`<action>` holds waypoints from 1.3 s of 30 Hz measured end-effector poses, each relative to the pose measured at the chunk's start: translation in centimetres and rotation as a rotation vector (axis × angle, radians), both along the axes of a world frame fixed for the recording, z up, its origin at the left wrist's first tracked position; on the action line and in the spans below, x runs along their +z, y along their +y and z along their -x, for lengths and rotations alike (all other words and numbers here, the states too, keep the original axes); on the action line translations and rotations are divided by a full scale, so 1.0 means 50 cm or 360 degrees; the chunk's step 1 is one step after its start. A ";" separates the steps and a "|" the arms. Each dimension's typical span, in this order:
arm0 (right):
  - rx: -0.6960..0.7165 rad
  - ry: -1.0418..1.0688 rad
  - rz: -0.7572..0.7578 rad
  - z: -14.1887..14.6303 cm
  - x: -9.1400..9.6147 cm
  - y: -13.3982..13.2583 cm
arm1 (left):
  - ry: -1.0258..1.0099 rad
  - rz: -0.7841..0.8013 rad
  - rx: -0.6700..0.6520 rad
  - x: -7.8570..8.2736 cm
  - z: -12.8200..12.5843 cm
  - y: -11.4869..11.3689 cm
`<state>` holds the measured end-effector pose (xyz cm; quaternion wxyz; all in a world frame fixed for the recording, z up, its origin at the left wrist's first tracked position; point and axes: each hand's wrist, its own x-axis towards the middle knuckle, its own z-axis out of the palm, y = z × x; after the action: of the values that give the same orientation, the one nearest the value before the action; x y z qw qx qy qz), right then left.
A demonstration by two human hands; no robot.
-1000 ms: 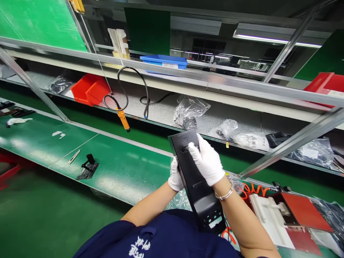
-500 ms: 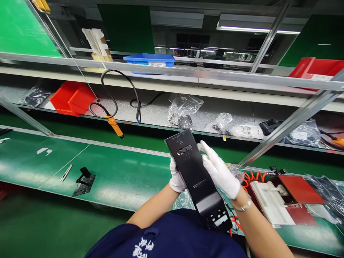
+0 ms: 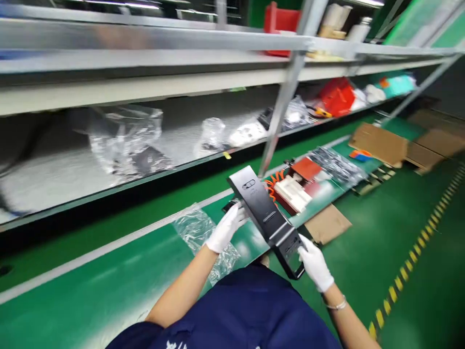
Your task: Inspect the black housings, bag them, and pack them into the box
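A long black plastic housing [image 3: 267, 213], bent near its lower end and marked with slots and an oval cutout, is held tilted in front of my body. My left hand [image 3: 228, 227], in a white glove, grips its left edge near the upper part, the fingers partly behind it. Also gloved in white, my right hand [image 3: 315, 261] holds the lower right end beside a rectangular opening. Beneath my left hand a clear plastic bag [image 3: 198, 232] lies on the green bench [image 3: 109, 286]. A small dark object [image 3: 230, 204] shows just behind the left fingers.
A red and white fixture [image 3: 296, 191] with an orange coiled hose [image 3: 271, 186] stands on the bench beyond the housing. Bagged parts [image 3: 127, 145] lie on the shelf above. Cardboard [image 3: 329, 224] lies at the bench's right edge, and yellow-black tape [image 3: 410, 257] marks the floor.
My view has swung to the right along the bench. My right hand has shifted from the housing's upper right side to its lower end; my left hand still holds the left edge.
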<state>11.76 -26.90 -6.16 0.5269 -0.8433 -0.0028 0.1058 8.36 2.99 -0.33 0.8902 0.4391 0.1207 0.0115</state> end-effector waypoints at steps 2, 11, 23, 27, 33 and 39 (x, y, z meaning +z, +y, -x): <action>-0.0252 0.0132 0.0074 -0.026 -0.031 -0.129 | 0.0213 -0.0269 -0.0150 -0.052 0.007 -0.025; -0.0406 0.0295 0.0291 -0.208 -0.161 -0.485 | 0.0640 -0.0554 -0.0149 -0.169 -0.011 -0.198; 0.0125 0.0380 0.0171 -0.409 -0.303 -0.557 | 0.0863 -0.0496 0.0182 -0.204 -0.095 -0.381; 0.0181 0.0319 0.0092 -0.446 -0.327 -0.508 | 0.0851 -0.0562 0.0198 -0.191 -0.089 -0.404; 0.0157 0.0110 -0.0119 -0.505 -0.319 -0.383 | 0.0851 -0.0602 0.0294 -0.173 -0.087 -0.416; 0.0120 0.0086 -0.0479 -0.658 -0.255 -0.281 | 0.0943 -0.0609 0.0430 -0.162 -0.050 -0.426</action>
<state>44.65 -40.93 -18.92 0.6428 -0.7510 -0.0360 0.1465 10.85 -18.32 -8.40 0.7090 0.5619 0.4254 0.0236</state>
